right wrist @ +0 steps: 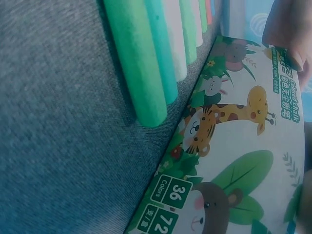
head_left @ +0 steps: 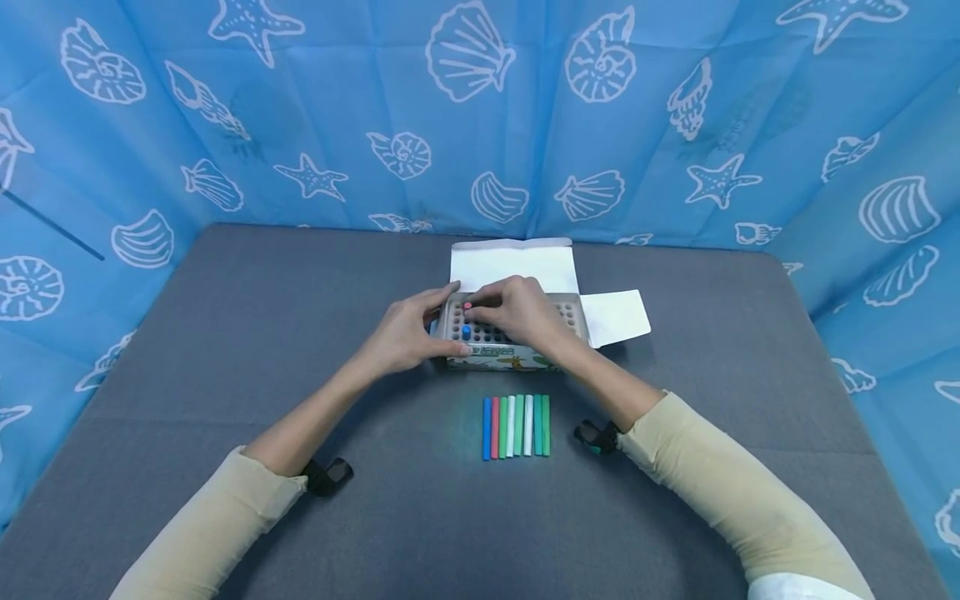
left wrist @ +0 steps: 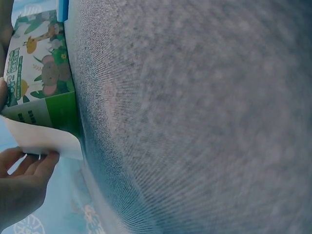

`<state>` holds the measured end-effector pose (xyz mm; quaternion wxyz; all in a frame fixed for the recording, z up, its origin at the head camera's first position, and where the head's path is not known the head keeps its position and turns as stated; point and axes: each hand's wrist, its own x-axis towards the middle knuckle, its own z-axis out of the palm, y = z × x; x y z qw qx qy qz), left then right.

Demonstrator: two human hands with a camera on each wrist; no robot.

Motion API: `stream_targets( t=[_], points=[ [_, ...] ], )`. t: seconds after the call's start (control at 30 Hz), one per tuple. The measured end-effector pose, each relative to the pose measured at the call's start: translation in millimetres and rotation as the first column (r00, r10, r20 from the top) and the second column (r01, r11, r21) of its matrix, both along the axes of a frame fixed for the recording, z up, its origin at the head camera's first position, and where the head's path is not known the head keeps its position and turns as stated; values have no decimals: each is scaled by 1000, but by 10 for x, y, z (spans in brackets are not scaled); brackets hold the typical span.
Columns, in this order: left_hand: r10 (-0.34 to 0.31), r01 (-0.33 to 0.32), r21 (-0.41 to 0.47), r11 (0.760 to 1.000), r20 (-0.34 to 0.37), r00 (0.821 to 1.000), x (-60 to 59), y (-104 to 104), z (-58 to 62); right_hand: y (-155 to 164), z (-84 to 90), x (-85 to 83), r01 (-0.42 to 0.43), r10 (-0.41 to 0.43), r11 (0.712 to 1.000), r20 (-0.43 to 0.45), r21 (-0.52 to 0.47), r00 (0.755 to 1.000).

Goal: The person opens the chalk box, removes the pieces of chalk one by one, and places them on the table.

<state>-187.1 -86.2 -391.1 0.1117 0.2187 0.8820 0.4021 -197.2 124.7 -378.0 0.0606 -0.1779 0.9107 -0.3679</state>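
- The head view looks forward and down from above the person's arms onto the grey table (head_left: 225, 350), facing the blue shell-print curtain (head_left: 480, 108) at 12 o'clock; the chalk box (head_left: 510, 333) sits mid-frame, moderately far.
- The left wrist view lies low on the table, rotated, very near the cloth; the box (left wrist: 41, 73) fills its 10 o'clock corner.
- The right wrist view is also low and close, showing the box's printed side (right wrist: 234, 146) and the row of chalk sticks (right wrist: 151, 58) at 12 o'clock.
- All three share the box; head and right wrist share the sticks (head_left: 516, 426).
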Motion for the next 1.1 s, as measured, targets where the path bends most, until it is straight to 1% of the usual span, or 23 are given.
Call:
stream_targets(
  t=[0.2, 0.5, 0.6, 0.73, 0.83, 0.93, 1.0, 1.1],
  points=[
    [2, -2, 4, 1000, -3, 1000, -9, 6, -15, 7, 1, 8, -20, 20, 1000, -28, -4, 999],
    [11, -11, -10, 1000, -3, 1000, -4, 11, -2, 24, -16, 58, -26, 21, 998, -72, -62, 997],
    [13, -13, -9, 1000, 3, 1000, -5, 13, 0, 26, -16, 63, -23, 16, 994, -60, -103, 998],
    [10, -10, -8, 1000, 4, 1000, -2, 21, 10, 25, -12, 68, -14, 6, 980, -41, -196, 999],
    [11, -11, -8, 1000, 7, 1000, 0, 23, 13, 24, -11, 64, -7, -8, 977, -70, -214, 998],
    [14, -14, -8, 1000, 10, 1000, 4, 21, 15, 26, -9, 58, 1, -26, 978, -115, -210, 993],
    [15, -15, -8, 1000, 12, 1000, 10, 21, 21, 30, -4, 56, 6, -39, 971, -134, -238, 990],
    [14, -13, -11, 1000, 8, 1000, 11, 22, 28, 47, -1, 58, 14, -67, 953, -163, -302, 984]
  ],
)
